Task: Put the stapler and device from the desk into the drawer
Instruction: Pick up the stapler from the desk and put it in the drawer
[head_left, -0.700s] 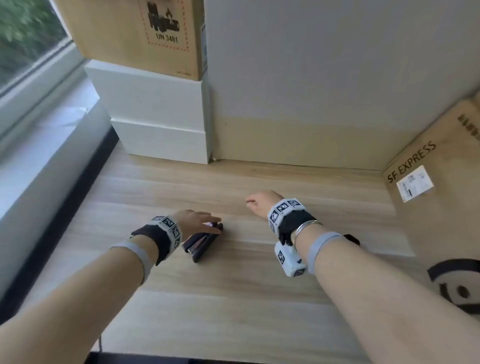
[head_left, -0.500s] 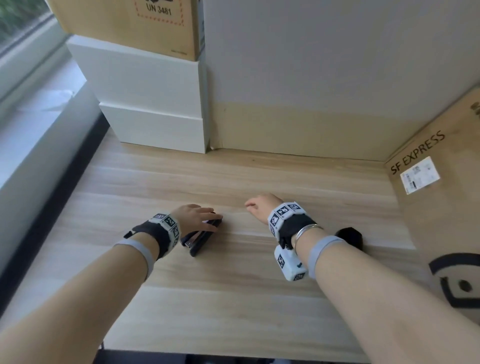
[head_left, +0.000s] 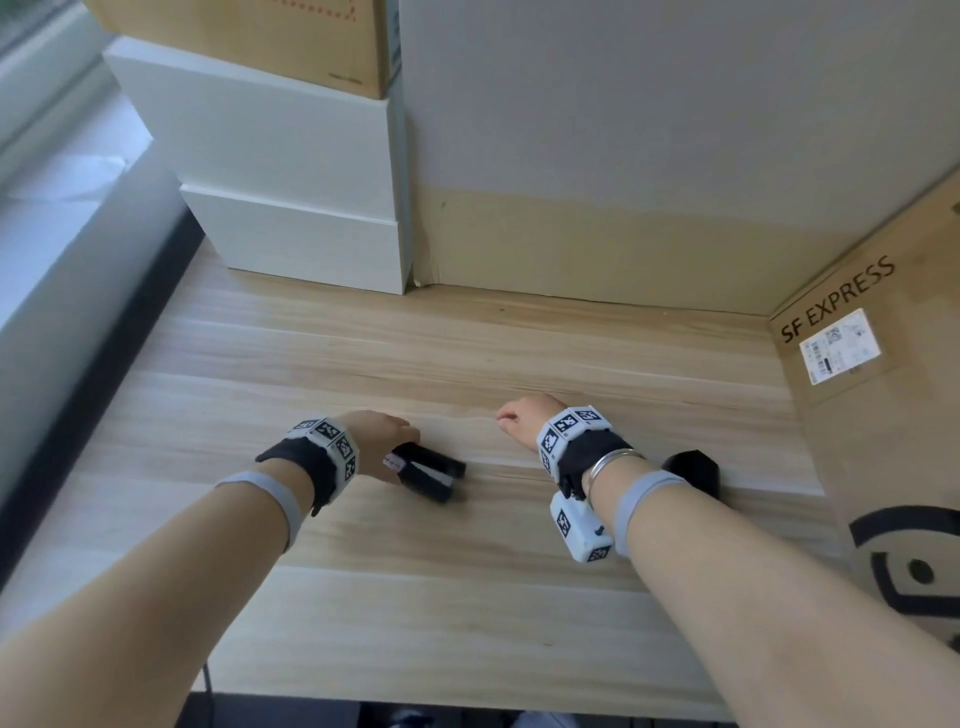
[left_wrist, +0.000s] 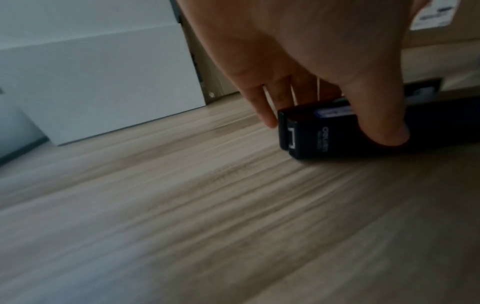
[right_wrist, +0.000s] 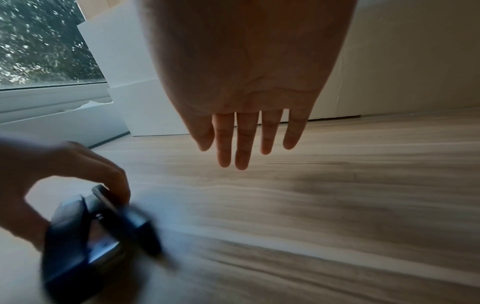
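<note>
A black stapler (head_left: 434, 475) lies low over the wooden desk (head_left: 467, 597), left of centre. My left hand (head_left: 387, 441) grips its near end, with the thumb (left_wrist: 384, 127) on one side and the fingers (left_wrist: 267, 111) on the other. The right wrist view shows the stapler (right_wrist: 103, 226) blurred and tilted in that grip. My right hand (head_left: 524, 415) hovers over the desk with straight fingers (right_wrist: 246, 139) and holds nothing. A small black device (head_left: 693, 470) sits on the desk just right of my right wrist. No drawer is in view.
White boxes (head_left: 291, 208) under a cardboard box (head_left: 291, 41) stand at the back left. A cardboard panel (head_left: 623, 156) closes the back, and an SF EXPRESS carton (head_left: 883, 415) the right side. A window sill (head_left: 62, 208) runs along the left.
My left hand has closed round the stapler and swung it, so its far end now points right. The right hand has stayed in place. The head view has tilted down.
</note>
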